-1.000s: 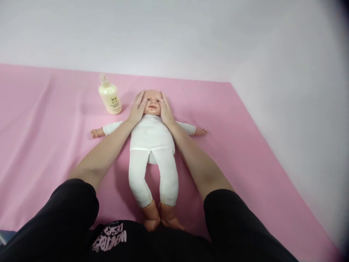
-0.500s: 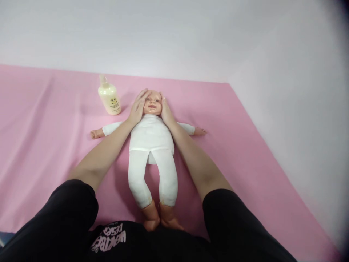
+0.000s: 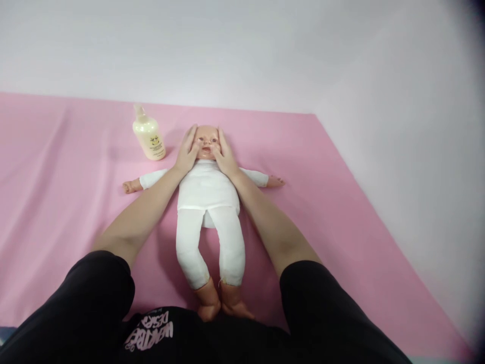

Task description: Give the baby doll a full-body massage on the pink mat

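A baby doll (image 3: 208,187) in a white top and white trousers lies on its back with arms spread and feet toward me. Against the side of its head on the left of the view lies my left hand (image 3: 186,152), fingers stretched out and thumb on the cheek. My right hand (image 3: 226,157) mirrors it on the other side, its fingers also extended, the thumb close to the doll's mouth. Both palms touch the head, and the doll's ears are hidden beneath them. Neither hand is closed around anything.
A pump bottle (image 3: 149,139) of pale yellow liquid stands beyond the doll's arm, left of its head. The pink sheet (image 3: 322,212) under everything has soft folds at the left. A pale wall (image 3: 227,50) rises behind the sheet's far edge.
Both thumbs have come inward onto the doll's cheeks. The left fingers have shifted off the forehead to the side of the head. The whole view has slid slightly.
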Demonstrator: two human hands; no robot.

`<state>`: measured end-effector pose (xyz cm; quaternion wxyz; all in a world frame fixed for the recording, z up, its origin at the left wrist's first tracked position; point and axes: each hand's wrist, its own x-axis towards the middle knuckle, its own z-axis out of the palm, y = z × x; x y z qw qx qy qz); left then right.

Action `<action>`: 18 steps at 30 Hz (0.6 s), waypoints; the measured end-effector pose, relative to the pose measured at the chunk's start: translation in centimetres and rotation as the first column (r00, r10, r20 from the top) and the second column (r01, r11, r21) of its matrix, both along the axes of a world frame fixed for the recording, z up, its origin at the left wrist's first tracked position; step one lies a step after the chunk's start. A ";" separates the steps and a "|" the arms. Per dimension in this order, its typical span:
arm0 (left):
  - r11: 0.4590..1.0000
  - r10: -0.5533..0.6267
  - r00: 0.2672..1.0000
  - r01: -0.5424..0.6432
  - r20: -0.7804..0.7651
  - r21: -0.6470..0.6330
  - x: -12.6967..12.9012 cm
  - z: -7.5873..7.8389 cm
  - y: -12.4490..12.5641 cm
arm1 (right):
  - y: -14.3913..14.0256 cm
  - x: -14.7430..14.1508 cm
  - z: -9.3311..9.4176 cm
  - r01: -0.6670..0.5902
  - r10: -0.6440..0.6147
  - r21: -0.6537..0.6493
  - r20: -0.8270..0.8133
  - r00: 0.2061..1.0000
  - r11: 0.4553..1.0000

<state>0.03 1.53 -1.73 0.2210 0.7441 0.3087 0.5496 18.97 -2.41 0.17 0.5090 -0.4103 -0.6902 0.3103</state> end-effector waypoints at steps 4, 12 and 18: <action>0.999 0.010 0.992 -0.006 -0.124 0.031 0.1 2.2 -2.1 | -1.1 0.2 1.3 -0.036 0.028 0.080 0.096 0.995 0.996; 0.995 0.054 0.998 -0.057 -0.033 -0.079 0.0 1.0 -1.0 | -0.8 -0.1 1.0 0.012 -0.013 -0.013 -0.009 1.000 1.000; 0.983 0.088 0.996 -0.088 -0.004 -0.160 0.0 0.3 -0.3 | 0.0 -0.1 0.2 0.037 -0.059 -0.238 -0.083 0.995 0.971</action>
